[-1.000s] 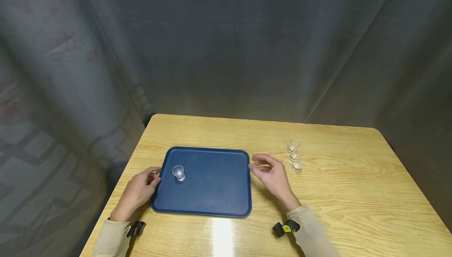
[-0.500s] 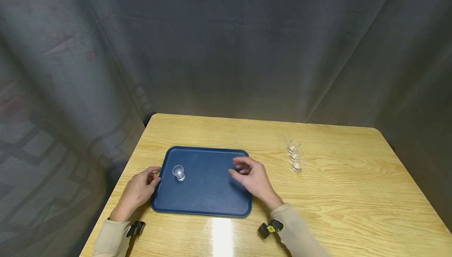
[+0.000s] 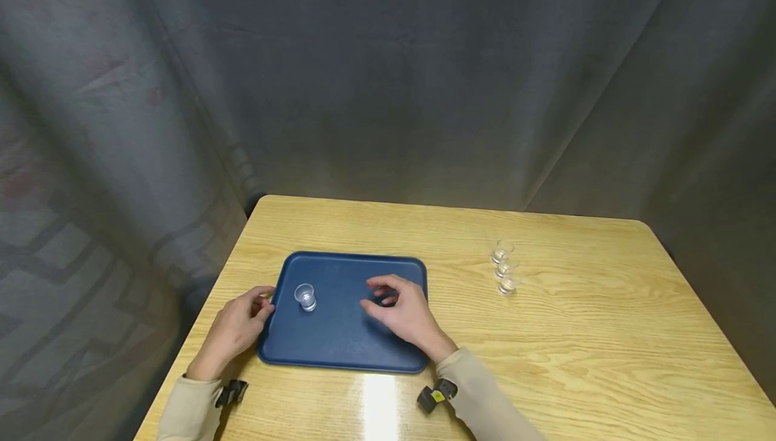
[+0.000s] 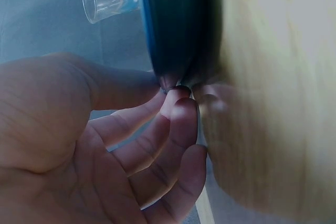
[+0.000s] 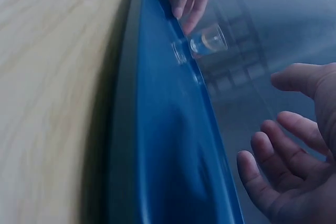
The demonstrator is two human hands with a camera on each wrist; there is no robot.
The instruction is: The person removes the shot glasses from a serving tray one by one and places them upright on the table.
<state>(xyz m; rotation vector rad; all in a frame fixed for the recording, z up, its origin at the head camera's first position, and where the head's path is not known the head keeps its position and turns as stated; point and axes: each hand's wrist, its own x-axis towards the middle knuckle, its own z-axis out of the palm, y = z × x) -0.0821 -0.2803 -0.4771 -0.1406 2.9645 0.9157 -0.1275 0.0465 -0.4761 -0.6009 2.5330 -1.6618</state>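
Note:
A dark blue tray (image 3: 351, 326) lies on the wooden table. One clear shot glass (image 3: 306, 297) stands upright on its left part. My left hand (image 3: 237, 324) is at the tray's left edge; in the left wrist view its thumb (image 4: 131, 88) and fingertips pinch the rim. Above the right half of the tray is my right hand (image 3: 405, 311), thumb and fingers spread apart with nothing between them. Its fingertips point left toward the glass, a short way off. In the right wrist view the same glass (image 5: 208, 41) shows beyond the fingers.
Three more clear shot glasses (image 3: 506, 285) stand in a close row on the table (image 3: 606, 306), right of the tray. A grey curtain (image 3: 388, 91) hangs behind the table and along its sides. Each wrist wears a black strap.
My right hand has moved left from beside the tray's right edge to over the tray, fingers still spread. The left hand has stayed at the left rim, and the glasses have not moved.

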